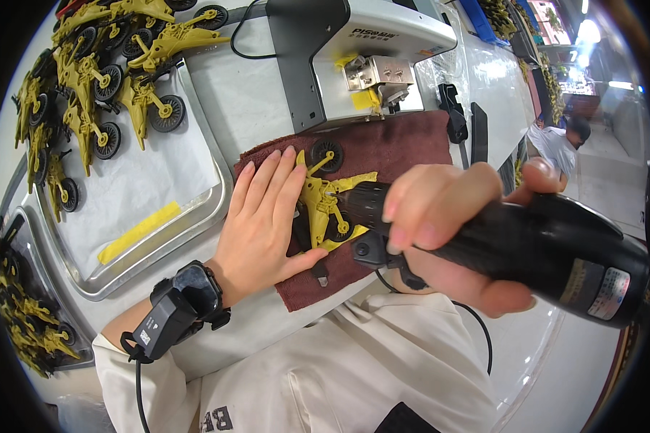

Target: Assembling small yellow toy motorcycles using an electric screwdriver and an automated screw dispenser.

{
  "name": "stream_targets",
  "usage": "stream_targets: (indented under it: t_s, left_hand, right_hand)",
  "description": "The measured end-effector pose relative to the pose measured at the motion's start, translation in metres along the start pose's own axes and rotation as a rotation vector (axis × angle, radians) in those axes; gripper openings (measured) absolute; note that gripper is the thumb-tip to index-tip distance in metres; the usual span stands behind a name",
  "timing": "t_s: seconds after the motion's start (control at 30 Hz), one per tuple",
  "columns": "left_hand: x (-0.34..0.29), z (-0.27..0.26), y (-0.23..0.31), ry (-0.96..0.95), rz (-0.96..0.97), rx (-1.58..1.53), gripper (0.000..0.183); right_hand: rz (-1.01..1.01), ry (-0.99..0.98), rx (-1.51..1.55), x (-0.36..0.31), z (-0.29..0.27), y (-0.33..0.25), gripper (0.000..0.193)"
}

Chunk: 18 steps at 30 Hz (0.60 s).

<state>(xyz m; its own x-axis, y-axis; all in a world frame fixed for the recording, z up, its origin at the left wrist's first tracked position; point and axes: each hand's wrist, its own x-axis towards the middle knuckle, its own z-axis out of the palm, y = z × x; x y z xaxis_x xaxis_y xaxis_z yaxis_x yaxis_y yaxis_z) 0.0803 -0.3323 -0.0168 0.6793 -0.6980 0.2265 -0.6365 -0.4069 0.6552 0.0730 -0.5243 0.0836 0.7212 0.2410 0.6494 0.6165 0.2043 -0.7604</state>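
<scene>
A yellow toy motorcycle (321,193) with black spoked wheels lies on a maroon cloth (404,144). My left hand (263,216) is spread flat beside it, with the fingers stretched out along its left edge and the thumb reaching its lower end. Wrapped round a black electric screwdriver (549,245) is my right hand (448,224). The tool is tilted across from the right, its tip at the middle of the toy's yellow body. Part of the toy's lower wheel is hidden behind yellow parts. A small dark piece with a metal end (321,274) lies below the toy.
A metal tray (217,209) at the left holds several yellow toy motorcycles (87,86); another tray (47,274) with yellow parts stands nearer. Behind the cloth is a grey and white machine (383,36). Black parts (453,112) lie to its right. A person (554,148) sits farther off.
</scene>
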Motion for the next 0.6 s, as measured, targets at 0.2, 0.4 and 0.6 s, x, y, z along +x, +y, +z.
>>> stream_targets:
  t_s: [0.2,0.4,0.6]
  left_hand:
    - [0.001,-0.001,0.0,-0.002,-0.004,-0.017,0.096]
    - [0.002,-0.001,0.002,-0.018,-0.002,0.001,0.097]
    - [-0.002,0.001,-0.001,-0.037,-0.005,0.031,0.097]
  right_hand:
    - [0.264,-0.032,-0.116,0.0,0.004,-0.001,0.085]
    - [0.329,-0.088,-0.154,0.005,-0.003,0.021,0.063]
    - [-0.042,0.088,-0.088,0.004,0.001,0.014,0.069]
